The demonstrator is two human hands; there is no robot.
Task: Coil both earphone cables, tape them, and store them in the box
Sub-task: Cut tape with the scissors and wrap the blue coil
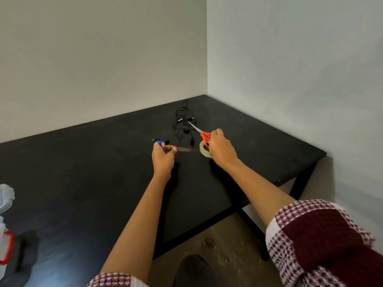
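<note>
My left hand (163, 155) grips a coiled blue earphone cable (159, 143) and pinches the free end of a strip of clear tape (186, 149). The strip stretches right to the tape roll (204, 149), which my right hand (219, 149) holds together with red-handled scissors (202, 134), blades pointing up-left. A black earphone cable (183, 123) lies loose and tangled on the black table (83, 172) just beyond the hands.
A clear plastic box with a red-clipped lid (6, 243) sits at the table's left front edge, partly out of frame. Walls meet in a corner behind the table. The table's right edge (300, 172) drops to the floor.
</note>
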